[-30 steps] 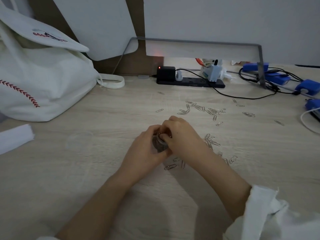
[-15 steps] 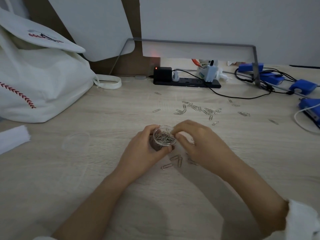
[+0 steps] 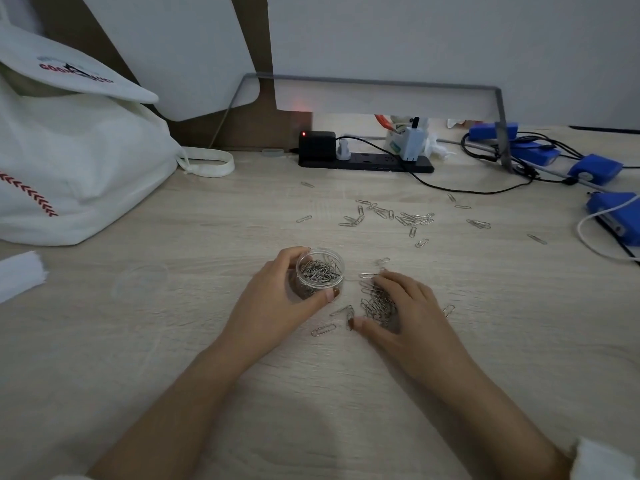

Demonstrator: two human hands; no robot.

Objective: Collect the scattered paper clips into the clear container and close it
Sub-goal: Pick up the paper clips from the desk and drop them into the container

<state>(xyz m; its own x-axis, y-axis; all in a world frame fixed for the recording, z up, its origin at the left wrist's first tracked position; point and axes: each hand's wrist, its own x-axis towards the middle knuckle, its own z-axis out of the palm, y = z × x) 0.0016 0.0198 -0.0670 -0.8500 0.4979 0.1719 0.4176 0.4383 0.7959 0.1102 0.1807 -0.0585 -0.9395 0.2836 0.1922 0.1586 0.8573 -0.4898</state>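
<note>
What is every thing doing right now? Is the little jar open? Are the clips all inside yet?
clear container: open, upright, partly filled with clips.
left hand: wrapped around the container.
right hand: fingers spread over a pile of clips, none lifted.
pile of clips: loose on the desk, beside the container.
scattered clips: lying farther back, uncollected.
clear lid: off, flat on the desk.
black adapter: plugged in, red light on.

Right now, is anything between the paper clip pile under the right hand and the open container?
Nothing visible. The clear container stands open, steadied by the left hand. Only bare desk separates it from the paper clip pile under the right hand. The lid lies off left.
</note>
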